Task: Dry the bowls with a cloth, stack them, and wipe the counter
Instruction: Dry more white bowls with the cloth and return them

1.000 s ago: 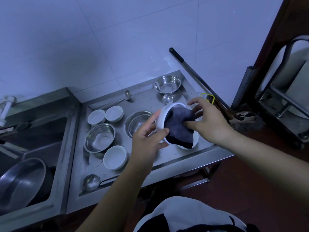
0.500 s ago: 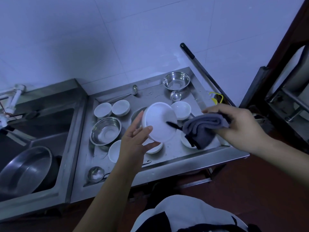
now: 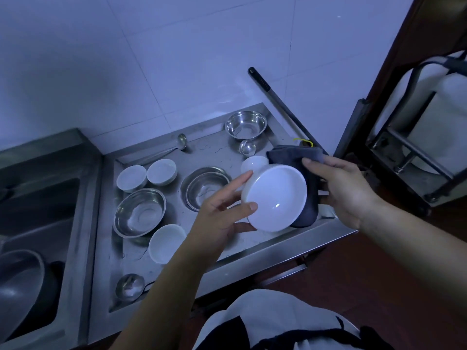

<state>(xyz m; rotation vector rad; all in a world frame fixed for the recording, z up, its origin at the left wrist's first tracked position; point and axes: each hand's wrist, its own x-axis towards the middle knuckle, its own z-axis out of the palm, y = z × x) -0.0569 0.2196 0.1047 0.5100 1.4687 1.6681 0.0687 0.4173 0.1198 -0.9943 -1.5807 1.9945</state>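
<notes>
My left hand [image 3: 222,213] grips a white bowl [image 3: 275,198] by its rim, tilted with its inside facing me, above the steel counter [image 3: 227,152]. My right hand [image 3: 346,188] holds a dark grey cloth [image 3: 307,173] pressed against the bowl's outer right side. More white bowls sit on the counter: two [image 3: 131,178] [image 3: 161,171] at the back left, one [image 3: 166,242] near the front, one [image 3: 254,164] behind the held bowl. Steel bowls rest at left [image 3: 140,212], centre [image 3: 206,186] and back right [image 3: 246,125].
A sink [image 3: 38,223] with a large steel basin [image 3: 20,281] lies at the left. Ladles lie at the back [image 3: 177,145], front left [image 3: 130,286] and by the back steel bowl [image 3: 247,147]. A dark handle [image 3: 278,102] leans on the tiled wall. A metal rack [image 3: 409,147] stands right.
The cloth came out of the bowl, swung to the right, and now sits against the bowl's outside. My left hand turned the bowl so its inside faces me.
</notes>
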